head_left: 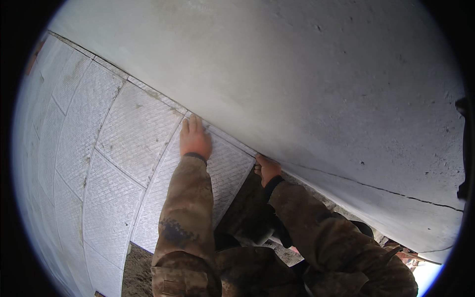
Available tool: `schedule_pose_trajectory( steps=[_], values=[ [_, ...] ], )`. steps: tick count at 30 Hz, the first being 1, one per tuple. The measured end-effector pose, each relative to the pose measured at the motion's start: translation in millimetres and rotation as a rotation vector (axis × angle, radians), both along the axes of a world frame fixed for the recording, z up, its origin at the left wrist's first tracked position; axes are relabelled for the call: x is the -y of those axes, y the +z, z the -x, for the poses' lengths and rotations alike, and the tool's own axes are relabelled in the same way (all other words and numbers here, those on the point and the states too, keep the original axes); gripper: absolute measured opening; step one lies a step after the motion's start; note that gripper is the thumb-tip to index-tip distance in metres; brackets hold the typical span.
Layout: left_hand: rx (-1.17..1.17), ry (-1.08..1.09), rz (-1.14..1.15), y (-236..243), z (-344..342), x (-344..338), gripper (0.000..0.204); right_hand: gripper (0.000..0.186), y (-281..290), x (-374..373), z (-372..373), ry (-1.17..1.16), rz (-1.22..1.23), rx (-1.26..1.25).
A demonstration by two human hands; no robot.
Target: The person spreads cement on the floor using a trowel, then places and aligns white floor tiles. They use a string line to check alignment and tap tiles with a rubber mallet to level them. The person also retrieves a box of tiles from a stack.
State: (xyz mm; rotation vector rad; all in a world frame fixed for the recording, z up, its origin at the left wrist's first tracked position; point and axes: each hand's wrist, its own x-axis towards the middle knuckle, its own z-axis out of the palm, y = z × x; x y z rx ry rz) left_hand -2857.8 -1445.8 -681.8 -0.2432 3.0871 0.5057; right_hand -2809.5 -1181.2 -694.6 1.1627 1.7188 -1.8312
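My left hand [196, 141] lies with its fingers stretched out on a grey, ribbed paving slab [228, 168], close to the foot of a smooth concrete wall [297, 74]. Between slab and wall runs a row of narrow edging strips [231, 140]; the fingertips of this hand reach to it. At the slab's near right corner, where the strip ends against the wall, my right hand [267, 170] is closed with curled fingers. Whatever it pinches, if anything, is hidden by the fingers. Camouflage sleeves cover both forearms.
More ribbed slabs [141, 131] cover the ground to the left, with thin joints between them. Bare soil [137, 270] shows at the lower left and beside my legs. A dark crack [366, 185] crosses the wall on the right. Reddish objects [408, 257] lie at the lower right.
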Motion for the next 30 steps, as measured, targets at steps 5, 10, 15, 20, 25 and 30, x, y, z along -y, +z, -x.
schedule_pose_trajectory(
  steps=[5,10,15,20,25,30],
  values=[
    [0.086,0.004,-0.064,9,-2,1,0.068,0.026,-1,-5,3,0.035,-0.014,0.052],
    [0.095,-0.026,-0.027,9,-3,1,0.068,0.028,-3,-5,1,0.042,-0.026,0.032],
    [0.093,-0.048,-0.026,7,-4,5,0.068,0.025,-5,1,3,0.034,-0.047,0.034],
    [-0.022,-0.054,-0.021,1,-3,4,0.063,0.021,-6,4,4,0.021,-0.048,0.035],
    [-0.007,-0.056,-0.011,-2,-7,-2,0.063,0.018,-1,1,-2,0.054,-0.06,0.051],
    [0.005,-0.017,0.014,1,-7,-3,0.063,0.016,0,2,5,0.017,0.013,0.062]
  ],
)
